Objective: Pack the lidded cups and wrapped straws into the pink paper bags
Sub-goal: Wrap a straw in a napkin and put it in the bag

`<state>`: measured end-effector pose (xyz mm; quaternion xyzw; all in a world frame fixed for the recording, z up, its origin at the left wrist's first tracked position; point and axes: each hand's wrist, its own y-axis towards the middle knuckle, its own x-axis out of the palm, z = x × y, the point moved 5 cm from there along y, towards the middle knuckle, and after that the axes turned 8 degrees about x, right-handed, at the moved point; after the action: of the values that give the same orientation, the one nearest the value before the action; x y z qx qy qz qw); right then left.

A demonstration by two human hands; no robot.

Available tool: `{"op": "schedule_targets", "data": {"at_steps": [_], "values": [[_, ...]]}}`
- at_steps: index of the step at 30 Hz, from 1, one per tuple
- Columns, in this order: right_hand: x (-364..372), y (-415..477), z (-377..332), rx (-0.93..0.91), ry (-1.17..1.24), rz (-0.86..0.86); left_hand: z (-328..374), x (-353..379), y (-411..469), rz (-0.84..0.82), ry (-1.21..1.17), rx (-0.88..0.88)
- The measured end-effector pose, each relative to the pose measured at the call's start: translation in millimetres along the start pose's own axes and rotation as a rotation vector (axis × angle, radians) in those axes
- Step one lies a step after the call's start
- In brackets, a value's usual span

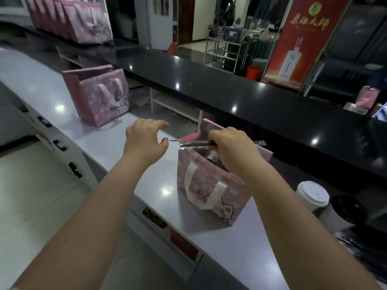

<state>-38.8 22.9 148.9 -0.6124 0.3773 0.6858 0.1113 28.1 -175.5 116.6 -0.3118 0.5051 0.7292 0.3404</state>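
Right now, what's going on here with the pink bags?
Someone is packing bags. Their right hand holds a wrapped straw across the top of the open pink paper bag on the white counter; the left hand hovers open by the straw's tip. A white-lidded cup waits to the right, and a second pink bag stands left.

Looked like a drinks shop to me, with that long black service counter [209,84] across the middle, a red bottle-ad banner [303,38] upper right, pink paper bags [69,19] lined up upper left and a lidded cup [313,196] lower right.

White counter [100,143] bears near bag [234,185], far bag [94,97], lidded cup [312,197].
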Motion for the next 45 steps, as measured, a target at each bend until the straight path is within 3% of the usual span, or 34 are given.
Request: {"op": "schedule_targets", "data": {"at_steps": [7,16,21,26,35,41,45], "values": [[41,24,38,0.168,0.011,-0.185,3,42,58,-0.155,-0.219,0.216],[77,30,67,0.425,0.236,-0.386,24,94,101,-0.364,-0.455,0.428],[86,32,86,0.541,0.17,-0.443,29,115,106,-0.527,-0.447,0.54],[97,33,91,0.606,-0.076,-0.497,24,123,109,-0.627,-0.277,0.623],[87,30,70,0.675,-0.133,-0.547,31,112,100,-0.535,-0.1,0.756],[41,10,54,0.782,-0.053,-0.342,60,84,101,-0.316,-0.144,0.841],[5,-22,51,0.89,-0.099,-0.25,102,75,91,-0.306,-0.221,0.904]]}}
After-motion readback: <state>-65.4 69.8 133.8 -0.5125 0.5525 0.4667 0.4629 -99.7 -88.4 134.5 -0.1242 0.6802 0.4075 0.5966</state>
